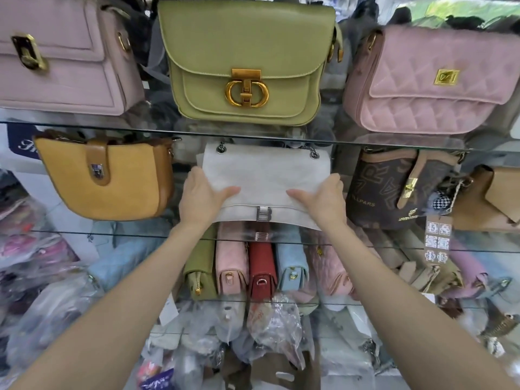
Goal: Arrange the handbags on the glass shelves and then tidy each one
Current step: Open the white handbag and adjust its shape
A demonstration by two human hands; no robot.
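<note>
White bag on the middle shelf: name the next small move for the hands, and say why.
Probably ease the white bag straight back and square it. Both the left hand and the right hand hold its sides, and its front edge looks to overhang the glass shelf, between the yellow bag and brown bag.

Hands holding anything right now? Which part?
Yes: both hands hold the white bag on the middle shelf. Left hand at its left side, right hand at its right side, thumbs lying on the front flap.

My arms are bare to the frame's edge; my left grip (203,196) and right grip (321,196) wear nothing.
</note>
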